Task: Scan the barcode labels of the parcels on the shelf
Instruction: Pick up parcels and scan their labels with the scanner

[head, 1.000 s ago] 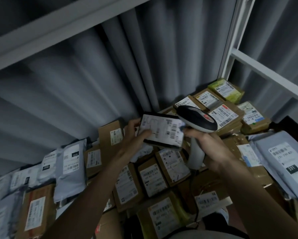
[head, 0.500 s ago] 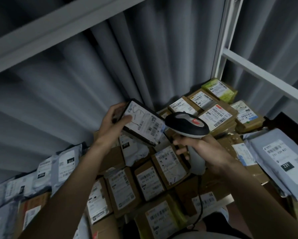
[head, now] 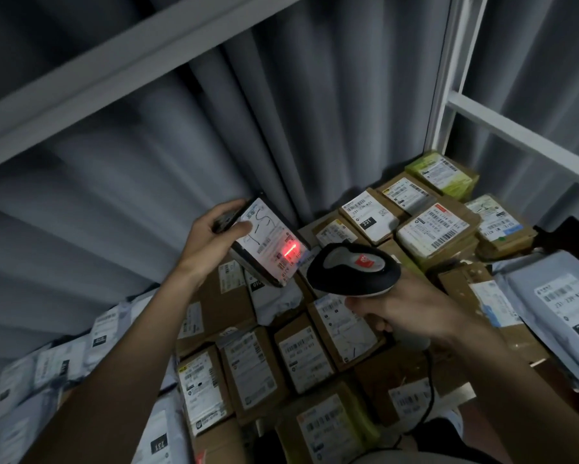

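Grey curtain folds (head: 181, 155) hang behind a shelf (head: 398, 373) packed with parcels, and you are looking down into it.

Nearest to you, brown boxes (head: 247, 373) lie flat with their white labels facing up. You can read most of them from above, so leave them lying as they are when their turn comes.

A little farther in, your right hand (head: 412, 313) holds the scanner (head: 355, 269). Your fingers (head: 361, 304) are curled tight around its handle. The cord (head: 430, 396) hangs down toward you. Keep that wrist still while the light is on.

Just past it, your left hand (head: 211, 242) holds up a thin dark parcel (head: 268, 242). Your thumb (head: 242, 226) presses on the top of the label (head: 271, 241) and your other fingers wrap around the back edge. The parcel is tipped toward the scanner and is up off the pile.

The red light (head: 289, 251) sits on the low right part of the label, over some black bars. It looks short, so I think it may not cross the whole barcode. Try pulling the scanner back a bit, so the red line reaches both ends of the bars. Keep your thumb away from the bars. Hold the label flat so it does not shine back.

Farther off, more boxes (head: 435, 229) wait by the white post (head: 445, 75). A grey bag (head: 555, 306) lies at the right.
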